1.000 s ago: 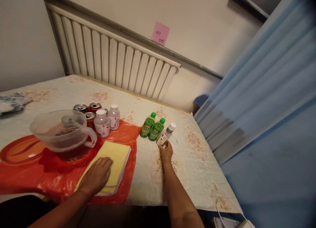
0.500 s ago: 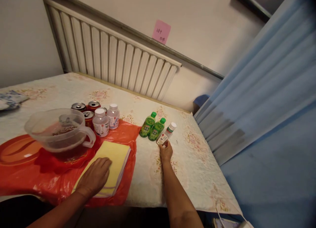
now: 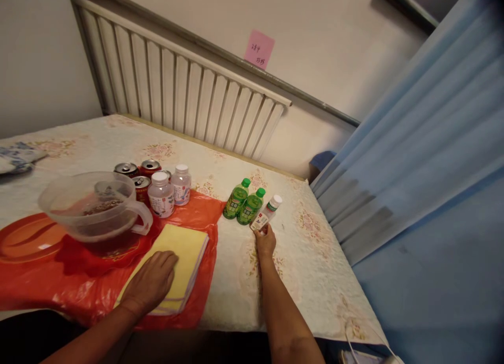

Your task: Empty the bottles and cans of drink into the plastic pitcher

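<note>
My left hand [image 3: 151, 280] lies flat, palm down, on a folded yellow cloth [image 3: 185, 243], its fingers stretched out. Farther right, my right hand [image 3: 265, 241] is closed around the lower end of a white-capped plastic bottle [image 3: 271, 209]. A pale patch with a small red mark shows just above the fingertips; I cannot tell whether it is the bottle's label or a separate small box. Immediately left of that bottle, two green drink bottles [image 3: 236, 198] with green caps stand side by side.
Left of the cloth, a clear plastic jug [image 3: 90, 222] with dark contents stands over red plastic sheeting [image 3: 47, 288]. Several drink cans [image 3: 142, 188] and two white-capped bottles [image 3: 161, 198] cluster behind it. A blue curtain [image 3: 425, 143] borders the floral tablecloth [image 3: 232, 280] on the right.
</note>
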`<control>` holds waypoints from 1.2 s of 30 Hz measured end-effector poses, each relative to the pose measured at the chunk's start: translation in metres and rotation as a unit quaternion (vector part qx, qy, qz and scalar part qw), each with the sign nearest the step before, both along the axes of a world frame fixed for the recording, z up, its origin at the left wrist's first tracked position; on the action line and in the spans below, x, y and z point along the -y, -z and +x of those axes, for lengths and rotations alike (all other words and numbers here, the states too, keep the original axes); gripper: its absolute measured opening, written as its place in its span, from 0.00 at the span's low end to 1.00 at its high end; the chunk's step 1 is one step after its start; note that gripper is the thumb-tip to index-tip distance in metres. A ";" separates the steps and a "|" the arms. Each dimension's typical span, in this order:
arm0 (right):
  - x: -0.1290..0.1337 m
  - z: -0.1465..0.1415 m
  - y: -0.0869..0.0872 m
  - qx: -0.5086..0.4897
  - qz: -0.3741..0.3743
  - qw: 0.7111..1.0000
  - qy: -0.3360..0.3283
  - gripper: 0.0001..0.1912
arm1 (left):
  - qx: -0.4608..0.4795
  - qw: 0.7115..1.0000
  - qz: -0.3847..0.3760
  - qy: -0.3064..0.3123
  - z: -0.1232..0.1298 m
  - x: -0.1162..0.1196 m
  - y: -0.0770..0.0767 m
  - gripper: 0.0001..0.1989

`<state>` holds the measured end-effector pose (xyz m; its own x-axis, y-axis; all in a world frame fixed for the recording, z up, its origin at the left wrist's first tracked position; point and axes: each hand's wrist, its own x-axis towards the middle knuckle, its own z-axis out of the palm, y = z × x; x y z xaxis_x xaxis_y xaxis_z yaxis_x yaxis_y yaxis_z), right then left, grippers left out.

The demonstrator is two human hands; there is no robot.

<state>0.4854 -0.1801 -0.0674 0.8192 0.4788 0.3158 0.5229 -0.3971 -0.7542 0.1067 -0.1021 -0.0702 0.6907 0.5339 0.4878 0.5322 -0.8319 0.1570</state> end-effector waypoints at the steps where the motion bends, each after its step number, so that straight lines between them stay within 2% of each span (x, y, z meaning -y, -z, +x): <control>1: 0.000 0.000 0.001 0.001 -0.002 1.000 0.002 0.18 | 0.000 1.000 0.000 0.000 0.000 0.000 0.000 0.12; 11: -0.002 0.006 0.009 0.009 -0.013 1.000 0.007 0.21 | -0.002 1.000 -0.001 0.003 -0.001 -0.001 0.002 0.12; 19: -0.002 0.005 0.009 0.007 -0.013 1.000 0.006 0.20 | -0.001 1.000 -0.001 0.001 0.000 -0.001 0.001 0.12; 27: -0.002 0.004 0.009 0.002 -0.007 1.000 0.009 0.25 | -0.008 1.000 -0.013 -0.005 0.000 0.000 -0.001 0.12; 36: -0.002 0.006 0.011 -0.001 -0.005 1.000 0.002 0.23 | -0.011 1.000 -0.021 -0.009 -0.001 0.002 -0.004 0.12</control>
<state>0.4915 -0.1779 -0.0784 0.8217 0.4791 0.3085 0.5195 -0.4072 -0.7512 0.1061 -0.1041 -0.0665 0.6907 0.5662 0.4498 0.5504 -0.8151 0.1808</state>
